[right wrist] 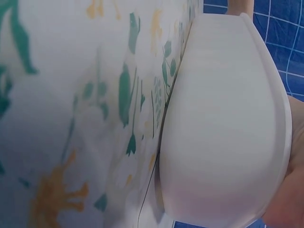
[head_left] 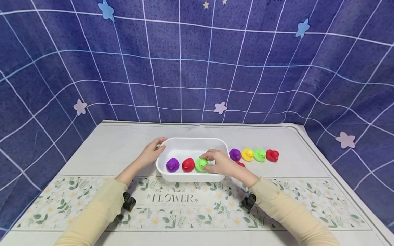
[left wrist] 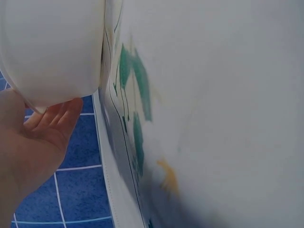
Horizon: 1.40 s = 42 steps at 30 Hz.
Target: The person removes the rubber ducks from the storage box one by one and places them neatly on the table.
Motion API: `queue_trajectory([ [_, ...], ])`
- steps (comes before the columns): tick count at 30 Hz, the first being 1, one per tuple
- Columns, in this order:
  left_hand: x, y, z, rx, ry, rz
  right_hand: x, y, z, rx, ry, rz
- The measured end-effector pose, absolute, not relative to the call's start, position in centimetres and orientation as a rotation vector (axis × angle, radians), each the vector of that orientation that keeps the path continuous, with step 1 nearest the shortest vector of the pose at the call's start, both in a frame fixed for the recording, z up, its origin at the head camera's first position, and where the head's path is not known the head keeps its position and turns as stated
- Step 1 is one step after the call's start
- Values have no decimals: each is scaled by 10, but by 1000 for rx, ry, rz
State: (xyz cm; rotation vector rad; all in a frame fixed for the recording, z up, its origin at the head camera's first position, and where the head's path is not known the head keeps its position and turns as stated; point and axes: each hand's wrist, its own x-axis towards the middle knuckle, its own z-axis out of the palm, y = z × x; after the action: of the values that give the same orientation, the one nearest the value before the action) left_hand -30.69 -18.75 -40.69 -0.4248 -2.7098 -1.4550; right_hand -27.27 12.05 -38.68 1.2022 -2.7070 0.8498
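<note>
A white plastic tub (head_left: 187, 177) stands on the table, holding a purple rubber duck (head_left: 172, 165), a red rubber duck (head_left: 188, 165) and a green rubber duck (head_left: 201, 164) in a row along its near side. My right hand (head_left: 222, 163) reaches in over the right end and pinches the green duck between thumb and fingers. At the tub's left end, my left hand (head_left: 149, 152) holds the rim, its fingers along the outer wall in the left wrist view. In the right wrist view the tub's wall hides the ducks and most of the right hand.
Right of the tub sit a purple duck (head_left: 235, 154), a yellow duck (head_left: 247, 154), another green duck (head_left: 260, 155) and a red duck (head_left: 272, 155). One more red duck (head_left: 240, 164) is partly behind my right wrist. A blue gridded curtain (head_left: 197, 75) rises behind the table.
</note>
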Motion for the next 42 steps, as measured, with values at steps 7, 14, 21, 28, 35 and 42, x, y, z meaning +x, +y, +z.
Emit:
queue_trajectory([
  [7, -306, -189, -408, -434, -2688, -1469, -273, 122, -383, 1243, -2655, 872],
  [14, -304, -188, -407, -441, -2689, -1458, -271, 128, -376, 1237, -2640, 869],
  [21, -304, -188, -406, -453, -2671, -1492, -268, 140, -369, 1220, -2636, 867],
  [28, -303, -187, -406, -433, -2685, -1468, -265, 152, -364, 1176, -2602, 897],
  [35, -304, -186, -407, -421, -2701, -1447, -260, 164, -357, 1153, -2554, 932],
  [42, -304, -187, -408, -427, -2676, -1494, -256, 180, -352, 1105, -2541, 965],
])
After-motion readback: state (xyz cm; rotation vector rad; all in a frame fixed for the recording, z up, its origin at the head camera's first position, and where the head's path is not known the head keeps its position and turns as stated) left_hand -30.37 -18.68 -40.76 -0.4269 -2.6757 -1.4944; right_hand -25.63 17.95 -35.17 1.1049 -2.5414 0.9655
